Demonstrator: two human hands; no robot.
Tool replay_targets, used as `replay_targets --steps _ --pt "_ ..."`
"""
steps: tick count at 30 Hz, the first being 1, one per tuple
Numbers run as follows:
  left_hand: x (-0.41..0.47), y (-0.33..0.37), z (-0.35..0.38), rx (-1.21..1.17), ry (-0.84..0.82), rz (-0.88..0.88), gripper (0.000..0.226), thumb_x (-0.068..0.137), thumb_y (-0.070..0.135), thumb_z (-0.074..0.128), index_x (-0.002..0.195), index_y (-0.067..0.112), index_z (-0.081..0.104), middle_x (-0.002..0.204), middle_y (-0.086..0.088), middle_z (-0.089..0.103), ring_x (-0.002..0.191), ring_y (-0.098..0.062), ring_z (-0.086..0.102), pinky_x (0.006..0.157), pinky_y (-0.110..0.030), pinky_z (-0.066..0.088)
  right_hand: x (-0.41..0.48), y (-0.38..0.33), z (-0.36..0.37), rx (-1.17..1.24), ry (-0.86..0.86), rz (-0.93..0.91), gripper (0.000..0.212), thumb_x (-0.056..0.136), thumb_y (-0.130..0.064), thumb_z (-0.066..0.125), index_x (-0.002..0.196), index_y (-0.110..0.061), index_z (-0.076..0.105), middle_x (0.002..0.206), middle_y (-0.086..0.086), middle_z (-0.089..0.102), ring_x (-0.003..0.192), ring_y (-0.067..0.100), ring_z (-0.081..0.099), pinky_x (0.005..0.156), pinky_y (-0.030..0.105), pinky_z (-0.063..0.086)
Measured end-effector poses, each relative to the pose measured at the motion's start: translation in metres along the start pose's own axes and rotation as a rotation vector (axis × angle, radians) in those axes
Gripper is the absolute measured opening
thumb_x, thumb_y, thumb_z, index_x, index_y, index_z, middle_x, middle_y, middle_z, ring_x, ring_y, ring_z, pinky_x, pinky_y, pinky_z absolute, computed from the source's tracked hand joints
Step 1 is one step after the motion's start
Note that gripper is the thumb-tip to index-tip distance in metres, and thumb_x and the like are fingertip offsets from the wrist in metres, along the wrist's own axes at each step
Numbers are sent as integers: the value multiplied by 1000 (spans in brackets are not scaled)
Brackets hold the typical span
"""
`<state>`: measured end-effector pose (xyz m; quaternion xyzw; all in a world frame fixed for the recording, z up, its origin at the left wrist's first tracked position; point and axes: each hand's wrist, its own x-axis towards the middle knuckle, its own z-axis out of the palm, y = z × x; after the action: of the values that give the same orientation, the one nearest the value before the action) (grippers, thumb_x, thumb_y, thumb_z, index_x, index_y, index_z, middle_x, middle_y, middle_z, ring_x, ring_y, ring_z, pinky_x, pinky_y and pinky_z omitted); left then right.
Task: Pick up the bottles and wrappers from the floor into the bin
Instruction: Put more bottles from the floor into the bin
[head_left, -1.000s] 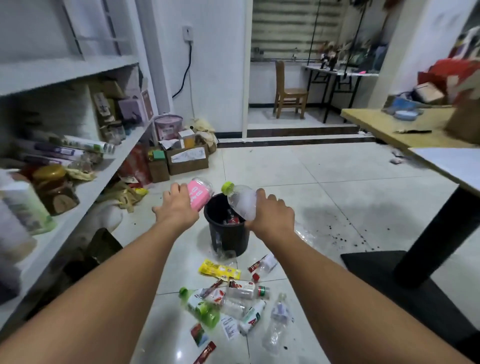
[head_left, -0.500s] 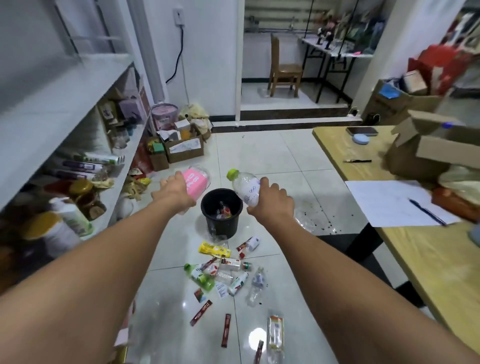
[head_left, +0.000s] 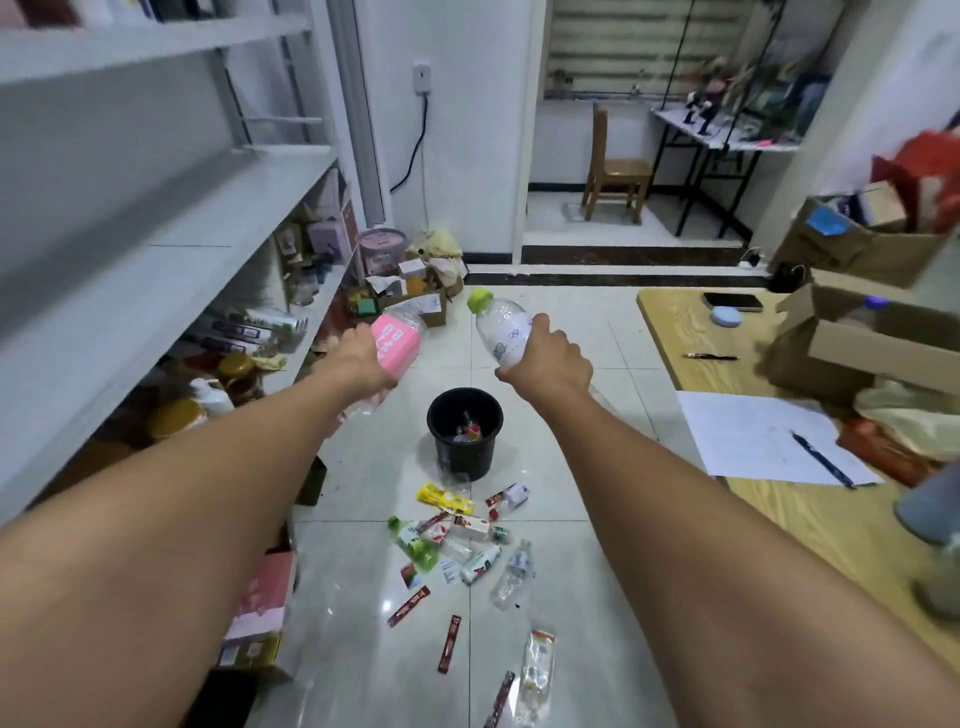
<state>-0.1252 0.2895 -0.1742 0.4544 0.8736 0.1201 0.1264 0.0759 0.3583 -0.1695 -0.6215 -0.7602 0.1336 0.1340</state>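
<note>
My left hand (head_left: 358, 359) grips a clear bottle with a pink label (head_left: 397, 343), held up and left of the black bin (head_left: 464, 450). My right hand (head_left: 549, 358) holds a clear bottle with a green cap (head_left: 503, 329), up and right of the bin. The bin stands on the floor below and between both hands, with some rubbish inside. In front of the bin lie several bottles and wrappers: a yellow wrapper (head_left: 444, 498), a green-capped bottle (head_left: 414, 542), a clear bottle (head_left: 513, 572) and red wrappers (head_left: 449, 643).
White shelves (head_left: 218, 218) with jars and boxes run along the left. A wooden table (head_left: 810, 499) with paper, pens and cardboard boxes stands on the right. Cardboard boxes (head_left: 415, 306) sit by the far wall. A pink box (head_left: 260, 603) lies at the shelf's foot.
The camera has risen and pulled back from the bin. Both hands with their bottles are now higher above the bin and farther apart; more floor litter shows.
</note>
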Motion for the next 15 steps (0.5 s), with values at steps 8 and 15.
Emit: replay_targets --steps 8,15 --pt "33 3 1 125 -23 91 80 75 35 76 137 10 32 132 -12 45 121 -30 41 99 -44 42 23 -12 22 -81 -8 10 69 76 -42 73 130 -17 37 121 9 53 113 29 53 83 34 42" --pt "117 -6 -9 146 -69 140 81 76 34 74 139 11 30 133 -11 43 123 -29 38 101 -48 41 87 -49 41 -73 -25 69 71 77 -43 73 131 -17 35 123 9 52 115 29 52 87 35 42"
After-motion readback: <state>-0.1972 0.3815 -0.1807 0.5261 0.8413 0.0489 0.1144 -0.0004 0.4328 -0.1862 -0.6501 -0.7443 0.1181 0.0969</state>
